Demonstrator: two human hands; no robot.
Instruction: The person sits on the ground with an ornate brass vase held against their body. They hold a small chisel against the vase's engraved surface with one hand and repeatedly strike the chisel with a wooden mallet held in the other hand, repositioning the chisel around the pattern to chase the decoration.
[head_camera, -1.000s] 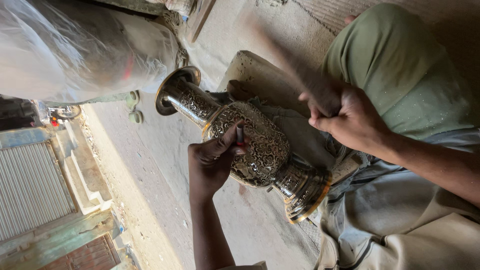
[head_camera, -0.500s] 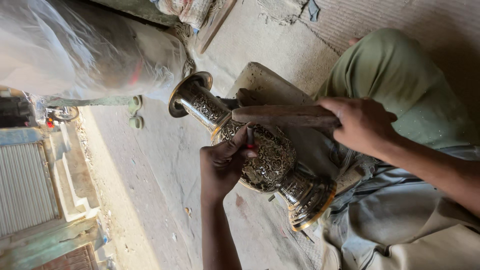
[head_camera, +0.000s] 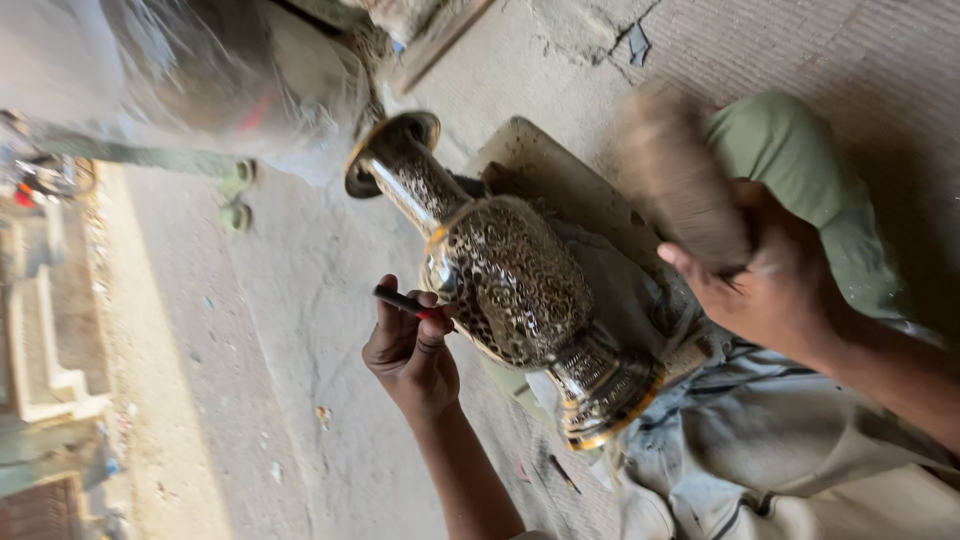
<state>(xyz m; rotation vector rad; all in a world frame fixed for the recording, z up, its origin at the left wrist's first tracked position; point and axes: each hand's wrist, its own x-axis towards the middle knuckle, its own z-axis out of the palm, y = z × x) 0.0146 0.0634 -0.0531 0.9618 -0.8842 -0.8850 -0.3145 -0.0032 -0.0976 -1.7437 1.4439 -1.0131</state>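
Head view: dusty concrete floor (head_camera: 290, 300), fingers (head_camera: 400, 310) gripping chisel (head_camera: 405, 301) against ornate vase (head_camera: 510, 285), other fist (head_camera: 760, 280) around mallet (head_camera: 680, 175).

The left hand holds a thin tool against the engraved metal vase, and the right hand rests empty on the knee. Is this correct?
Not quite. In the head view the right hand is not empty: it grips a blurred wooden mallet, raised above the vase. The left hand does hold the thin tool against the vase.
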